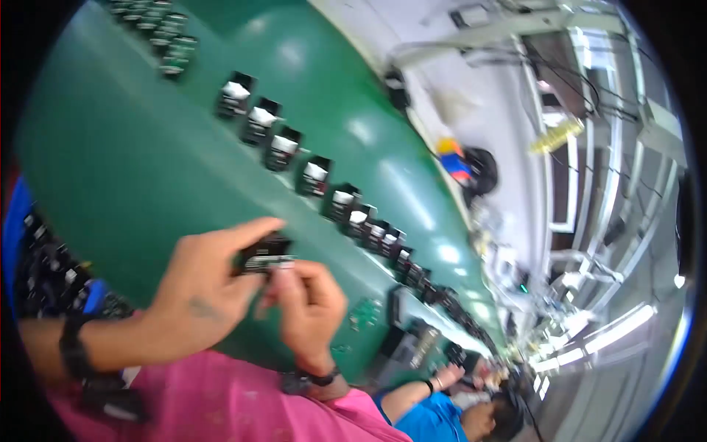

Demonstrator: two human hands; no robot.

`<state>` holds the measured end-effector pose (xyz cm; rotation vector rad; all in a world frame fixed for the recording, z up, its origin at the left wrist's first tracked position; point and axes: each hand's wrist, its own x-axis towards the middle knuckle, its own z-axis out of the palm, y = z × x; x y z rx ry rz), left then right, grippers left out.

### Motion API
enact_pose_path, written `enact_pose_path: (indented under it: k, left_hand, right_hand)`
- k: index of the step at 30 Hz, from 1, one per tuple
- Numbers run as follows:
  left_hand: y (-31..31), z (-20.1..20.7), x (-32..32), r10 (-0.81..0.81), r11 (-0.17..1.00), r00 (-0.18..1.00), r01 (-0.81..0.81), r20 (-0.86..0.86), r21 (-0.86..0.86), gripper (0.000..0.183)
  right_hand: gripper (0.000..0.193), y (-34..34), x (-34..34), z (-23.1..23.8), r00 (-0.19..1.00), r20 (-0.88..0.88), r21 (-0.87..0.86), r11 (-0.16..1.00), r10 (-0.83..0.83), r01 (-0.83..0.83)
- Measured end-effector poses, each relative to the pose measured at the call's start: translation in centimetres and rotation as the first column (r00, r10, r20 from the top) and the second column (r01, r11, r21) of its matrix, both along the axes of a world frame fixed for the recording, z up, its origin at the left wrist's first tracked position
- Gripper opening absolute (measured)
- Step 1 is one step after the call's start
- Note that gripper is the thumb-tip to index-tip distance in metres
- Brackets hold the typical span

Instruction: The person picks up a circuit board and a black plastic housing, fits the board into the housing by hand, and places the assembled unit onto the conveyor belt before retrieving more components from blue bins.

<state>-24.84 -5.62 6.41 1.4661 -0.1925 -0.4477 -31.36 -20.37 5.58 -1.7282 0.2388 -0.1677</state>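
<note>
My left hand [210, 272] grips a small black electronic module [259, 254] between thumb and forefinger, above the green work surface. A pale, board-like strip shows along the module's near side. My right hand [313, 302] is closed in a pinch at the module's right end. A small light-coloured bit shows at its fingertips, too blurred to name. Beyond both hands, a long slanting row of black modules with white tops [283, 149] stands on the surface.
Green circuit boards [179, 55] lie at the far left. A blue bin [94, 296] of dark parts is at the near left. Small green pieces [364, 314] lie right of my hands, beside a grey-black box [398, 353]. A co-worker in blue [423, 412] sits at the lower right.
</note>
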Motion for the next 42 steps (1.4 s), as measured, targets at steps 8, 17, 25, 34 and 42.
enact_pose_path:
  k: [8,17,25,34,42]
  left_hand:
    - [2.8,-1.4,4.6,-0.053,0.974,0.979,0.007,-0.195,-0.227,0.053]
    - [3.2,-1.7,4.5,-0.146,0.986,0.981,0.135,-0.126,-0.095,0.056]
    - [3.5,-0.5,4.5,-0.284,0.948,0.952,0.261,0.112,0.183,0.053]
    - [2.8,0.4,3.7,-0.309,0.923,0.941,0.262,0.138,0.28,0.056]
    - [2.3,-0.2,2.6,-0.242,0.958,0.967,0.226,0.076,0.175,0.057]
  right_hand:
    - [0.007,2.2,4.7,-0.2,0.994,0.105,-0.462,0.884,-0.018,0.065]
    - [0.006,0.4,5.3,0.0,0.973,-0.006,-0.463,0.861,0.231,-0.208]
    - [0.006,-0.1,4.7,1.0,0.966,-0.117,-0.357,0.898,0.23,-0.257]
    - [0.008,-0.7,3.9,1.0,0.963,-0.142,-0.283,0.923,0.229,-0.261]
    - [0.008,-1.5,3.1,0.9,0.941,-0.127,-0.284,0.897,0.315,-0.338]
